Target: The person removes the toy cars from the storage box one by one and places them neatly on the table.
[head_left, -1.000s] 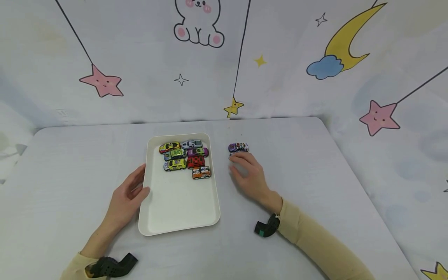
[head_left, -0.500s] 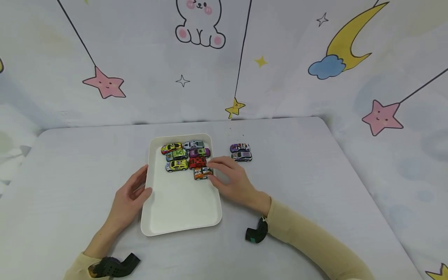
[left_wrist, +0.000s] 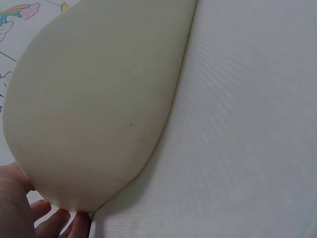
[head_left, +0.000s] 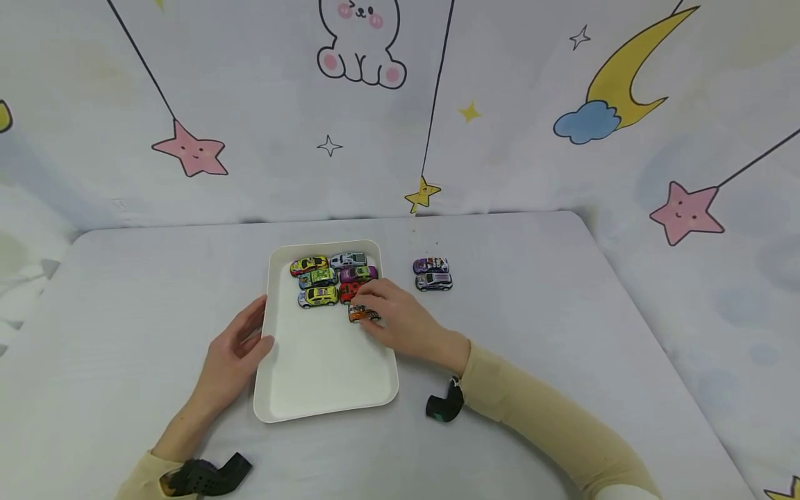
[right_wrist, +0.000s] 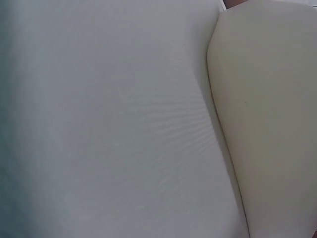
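My beige left sleeve (head_left: 139, 479) comes in from seven o'clock, a black device (head_left: 206, 476) strapped at the wrist. My left hand (head_left: 226, 357) is at the nine o'clock side of the white tray (head_left: 325, 368), lightly gripping it — thumb tip over the rim, bent fingers against the outer wall, as the left wrist view also shows.

Taking the tray as the clock, with twelve at its far edge, toy cars lie close together between eleven and two. The left-hand column runs, far to near, through a yellow-and-red car (head_left: 309, 265), a green car (head_left: 319, 278) and a yellow car (head_left: 319, 297). Just to their three o'clock sit a pale blue car (head_left: 348, 260), a purple-and-green car (head_left: 359, 274) and a red car (head_left: 347, 290), partly behind my fingers. Nearest me in that column, at two o'clock, is an orange-and-white car (head_left: 358, 315).

My right hand (head_left: 405, 321) reaches over the three o'clock rim and pinches that orange car, fingers on its far side, thumb on its near side. The right wrist view does not show those fingertips on it.

Outside the tray, toward two o'clock, a purple-and-white car (head_left: 430, 265) and a silver car (head_left: 434, 281) sit side by side on the white cloth (head_left: 531, 298). My right sleeve (head_left: 531, 403) runs off toward four o'clock.
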Motion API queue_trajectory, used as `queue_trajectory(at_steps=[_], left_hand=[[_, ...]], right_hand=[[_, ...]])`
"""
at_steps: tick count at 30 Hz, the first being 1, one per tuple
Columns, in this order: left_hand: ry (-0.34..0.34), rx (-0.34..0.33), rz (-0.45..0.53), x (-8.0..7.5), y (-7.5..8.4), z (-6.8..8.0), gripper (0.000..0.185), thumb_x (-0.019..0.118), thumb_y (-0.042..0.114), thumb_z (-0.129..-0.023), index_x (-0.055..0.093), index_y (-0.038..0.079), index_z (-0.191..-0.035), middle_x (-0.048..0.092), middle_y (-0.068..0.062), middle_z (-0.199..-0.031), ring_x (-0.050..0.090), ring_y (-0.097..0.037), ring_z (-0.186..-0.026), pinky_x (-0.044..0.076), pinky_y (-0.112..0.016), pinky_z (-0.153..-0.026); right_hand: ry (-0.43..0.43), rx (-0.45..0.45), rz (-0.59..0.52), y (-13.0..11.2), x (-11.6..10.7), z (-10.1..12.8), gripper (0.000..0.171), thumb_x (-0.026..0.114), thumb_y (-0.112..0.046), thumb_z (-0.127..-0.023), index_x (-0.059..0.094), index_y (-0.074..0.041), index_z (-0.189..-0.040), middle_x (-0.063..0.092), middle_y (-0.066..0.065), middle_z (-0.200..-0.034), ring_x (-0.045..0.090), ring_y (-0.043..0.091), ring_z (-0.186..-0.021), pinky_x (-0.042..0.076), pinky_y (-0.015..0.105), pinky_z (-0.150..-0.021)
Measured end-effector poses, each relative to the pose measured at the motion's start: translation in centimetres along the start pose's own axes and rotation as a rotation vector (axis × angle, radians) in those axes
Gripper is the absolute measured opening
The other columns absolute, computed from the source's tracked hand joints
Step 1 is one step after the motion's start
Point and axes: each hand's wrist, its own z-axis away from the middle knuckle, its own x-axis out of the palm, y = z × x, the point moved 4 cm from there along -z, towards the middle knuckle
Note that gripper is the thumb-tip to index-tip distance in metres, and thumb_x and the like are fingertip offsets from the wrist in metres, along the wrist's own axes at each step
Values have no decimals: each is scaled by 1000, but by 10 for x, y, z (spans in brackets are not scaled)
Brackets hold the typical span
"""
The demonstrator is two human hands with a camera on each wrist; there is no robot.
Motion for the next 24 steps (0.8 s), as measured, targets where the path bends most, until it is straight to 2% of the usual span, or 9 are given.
queue_trajectory(at_steps=[8,14,24], left_hand=[[3,4,-21,0,-1,1,61,59,1,-97,37,5,-153,45,-25,-150,45,13,-126,42,-3,-96],[2,7,-14,0,-1,0,61,59,1,-97,37,5,-153,45,-25,-150,46,12,-126,43,-3,-97],[0,3,-22,0,0,0,61,60,1,-97,37,5,-153,45,-24,-151,45,12,-126,42,-3,-97]], right_hand=[[-104,-5,99,-2,0,-4,33,74,-12,-88,69,-6,-120,63,5,-121,57,19,-114,53,28,-97],[-178,33,132,-5,3,-8,33,72,-11,-91,68,-5,-123,63,6,-123,56,21,-116,52,30,-99],[-206,60,114,-7,3,-9,31,69,-4,-91,69,-5,-121,64,7,-120,57,21,-113,54,31,-95]])
